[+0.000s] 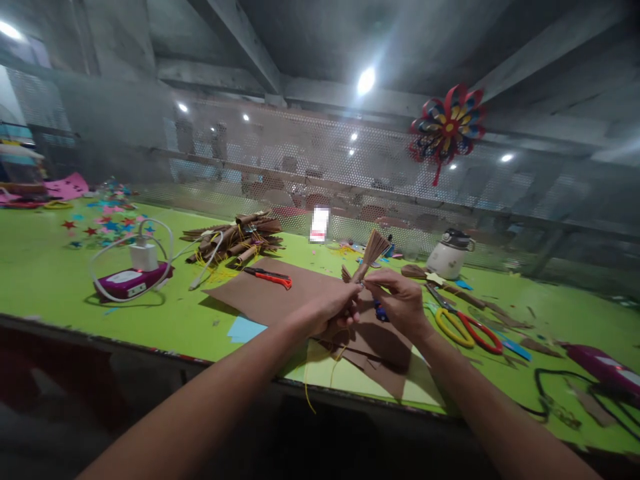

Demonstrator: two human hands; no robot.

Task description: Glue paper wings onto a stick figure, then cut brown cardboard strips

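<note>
A bright green table [175, 327] stretched across the frame, its dark-edged front running through the lower part. Behind it stood a perforated metal screen [225, 167], below a grey ceiling with concrete beams [240, 40] and a glaring lamp [367, 80] at upper centre. A red-petalled flower ornament [450, 127] hung at upper right. Coloured stars [107, 223] lay scattered at left, near a purple power strip [130, 281]; scissors [454, 327] lay right of centre. Just right of centre, above a brown sheet [240, 297], the left hand [337, 310] was closed around the lower end of a fanned brown paper bundle [375, 249]. The right hand [397, 293] was bent in beside it; whether it gripped anything, I cannot tell.
</note>
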